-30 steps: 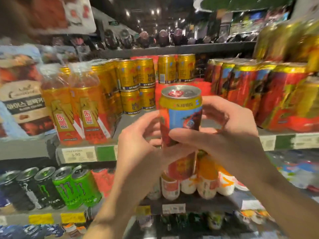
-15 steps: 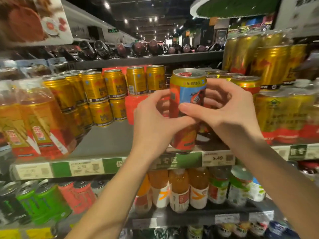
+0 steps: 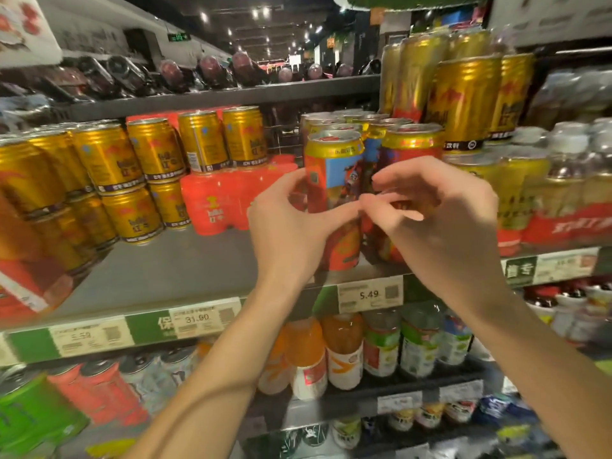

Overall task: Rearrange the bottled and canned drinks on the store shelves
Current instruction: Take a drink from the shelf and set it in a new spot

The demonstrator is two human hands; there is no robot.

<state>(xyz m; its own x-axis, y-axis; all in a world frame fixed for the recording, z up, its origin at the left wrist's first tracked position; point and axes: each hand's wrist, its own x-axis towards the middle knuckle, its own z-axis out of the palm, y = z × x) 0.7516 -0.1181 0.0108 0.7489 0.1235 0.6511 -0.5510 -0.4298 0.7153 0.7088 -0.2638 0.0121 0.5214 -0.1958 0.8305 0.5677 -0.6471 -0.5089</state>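
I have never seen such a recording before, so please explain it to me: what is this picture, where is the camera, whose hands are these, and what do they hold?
No machine is here. A person wears one wide-angle camera on the head, looking forward and down, so you see their own two arms reaching into a store shelf.

The left hand grips a tall can with a red, yellow and blue label. The can stands at the shelf's front edge, beside similar cans. The right hand is at the can's other side, fingers curled; motion blur hides whether it still touches the can.

On the same shelf stand stacked short gold cans and an orange-red multipack. Taller gold cans stand to the right. On the shelf below are orange drink bottles. Price tags run along the shelf edge.
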